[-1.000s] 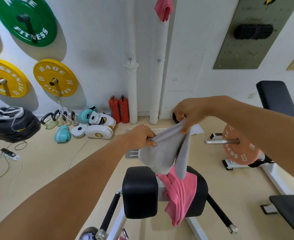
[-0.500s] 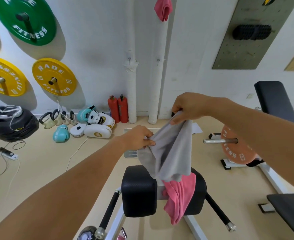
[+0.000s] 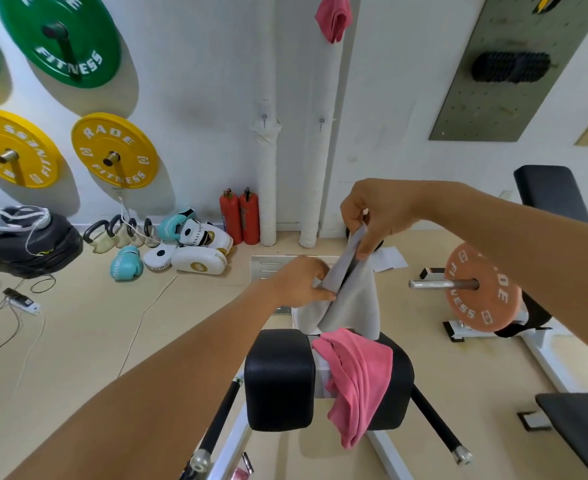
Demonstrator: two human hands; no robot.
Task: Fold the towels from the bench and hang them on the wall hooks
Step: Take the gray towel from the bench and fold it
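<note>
Holding the grey towel (image 3: 349,299) up over the bench, both hands are busy at once. The right hand (image 3: 377,216) is the higher one, thumb and fingers pinching the towel's top corner so the cloth falls away beneath it in a narrow triangle. The left hand (image 3: 301,282) sits lower and just to the left, fingers curled and pinching a fold along the towel's left edge. Cloth stretches taut between the two grips, its bottom hem hanging just above the black bench pad (image 3: 280,379).

Draped over that pad, right under the grey one, a pink towel (image 3: 356,379) lies crumpled, one end trailing down the near side towards the floor. Up high on the white wall, another pink towel (image 3: 332,15) is already hanging, bunched at the top of the view. Lower down the same wall, two small hooks (image 3: 264,116) stand bare on either side of the white pipes (image 3: 268,168).

Off to the left, green and yellow weight plates (image 3: 112,150) are mounted on the wall, with boxing gloves and pads (image 3: 195,251) heaped on the floor beside two red extinguishers (image 3: 240,216). To the right, a pinkish plate on a bar (image 3: 483,287) rests low.
</note>
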